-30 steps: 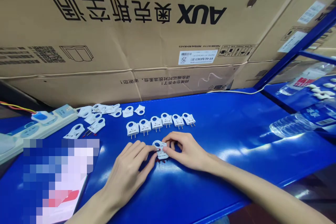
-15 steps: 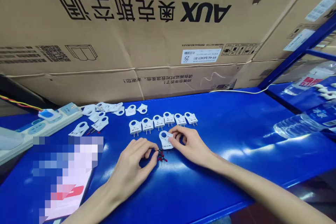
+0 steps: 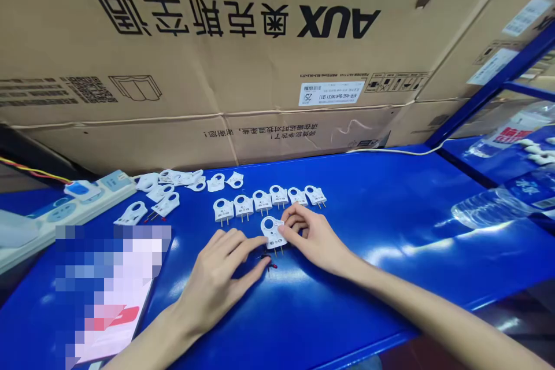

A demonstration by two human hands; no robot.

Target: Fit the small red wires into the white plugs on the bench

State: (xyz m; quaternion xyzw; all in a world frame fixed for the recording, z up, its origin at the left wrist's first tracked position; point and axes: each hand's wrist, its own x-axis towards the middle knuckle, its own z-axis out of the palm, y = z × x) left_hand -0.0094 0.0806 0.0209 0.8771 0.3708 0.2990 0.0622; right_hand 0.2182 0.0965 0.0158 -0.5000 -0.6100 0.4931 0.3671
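Note:
My right hand (image 3: 313,237) pinches a white two-pin plug (image 3: 272,232) by its right side, holding it just above the blue table (image 3: 390,225). My left hand (image 3: 219,277) lies beside it, index finger touching the plug's lower left and thumb pressed down by small red-tipped black pieces (image 3: 269,263) on the table. Just beyond my hands stands a row of several finished white plugs (image 3: 269,201), pins toward me.
Loose white plug shells (image 3: 173,185) lie at the back left beside a white power strip (image 3: 65,208). A big AUX cardboard box (image 3: 260,58) walls the far edge. A plastic water bottle (image 3: 489,208) lies at right. A paper sheet (image 3: 108,312) covers the near left.
My right hand has drawn the plug up and away from the red-tipped pieces, which stay on the table under my left fingers. The plug now sits nearer the row.

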